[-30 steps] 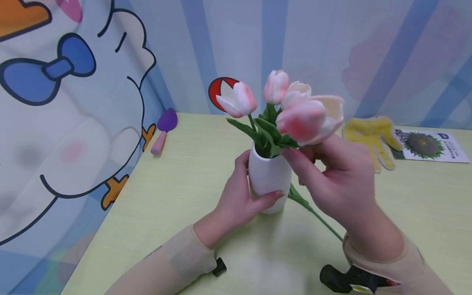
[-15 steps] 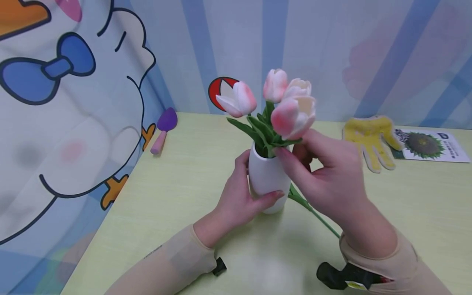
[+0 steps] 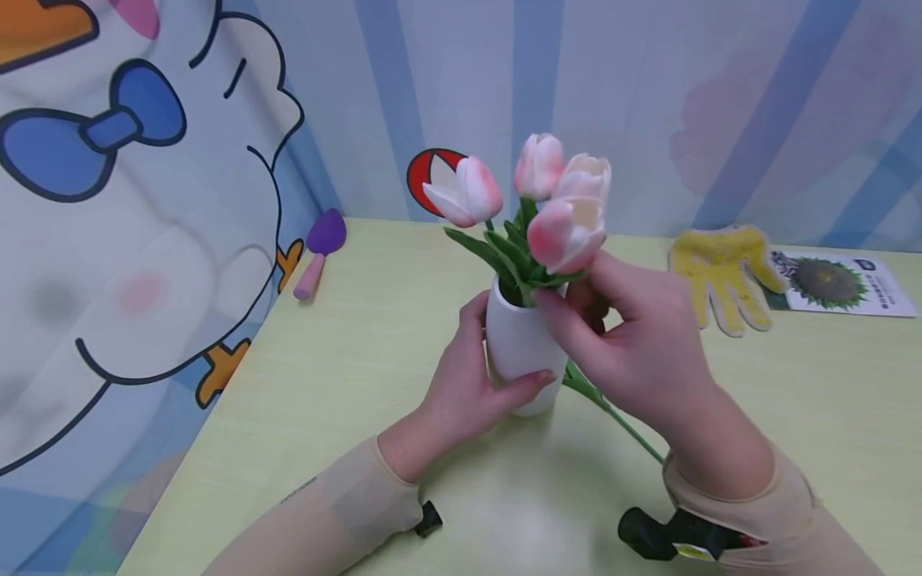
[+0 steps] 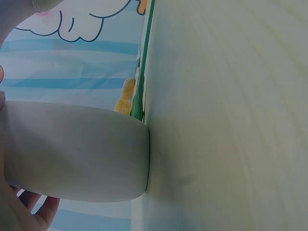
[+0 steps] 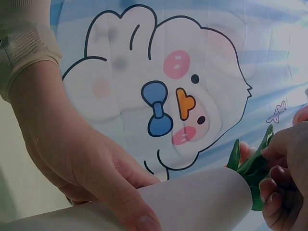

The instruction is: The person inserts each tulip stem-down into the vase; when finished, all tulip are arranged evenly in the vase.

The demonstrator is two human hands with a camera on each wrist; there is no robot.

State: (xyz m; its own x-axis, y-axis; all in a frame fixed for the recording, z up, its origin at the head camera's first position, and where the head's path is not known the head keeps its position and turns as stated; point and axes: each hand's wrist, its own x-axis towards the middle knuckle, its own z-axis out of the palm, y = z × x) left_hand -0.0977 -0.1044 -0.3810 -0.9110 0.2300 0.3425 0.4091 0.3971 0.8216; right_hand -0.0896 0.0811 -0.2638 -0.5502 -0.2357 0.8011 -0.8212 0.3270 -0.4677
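A white vase stands upright on the pale yellow table, and my left hand grips it round the side. Several pink-and-white tulips with green leaves rise from its mouth. Over the vase's right rim, my right hand pinches the front tulip low, just under its bloom; its stem is hidden by the fingers and leaves. In the right wrist view, curled fingers meet green leaves at the vase's mouth. The left wrist view has the vase base on the table.
Another green stem lies on the table behind the vase, running toward my right wrist. A purple trowel with a pink handle leans at the back left. At the back right lie a yellow glove and a printed card.
My right hand has moved left and slightly down with the front tulip, bringing its bloom in against the other tulips. The left hand and vase have stayed put.
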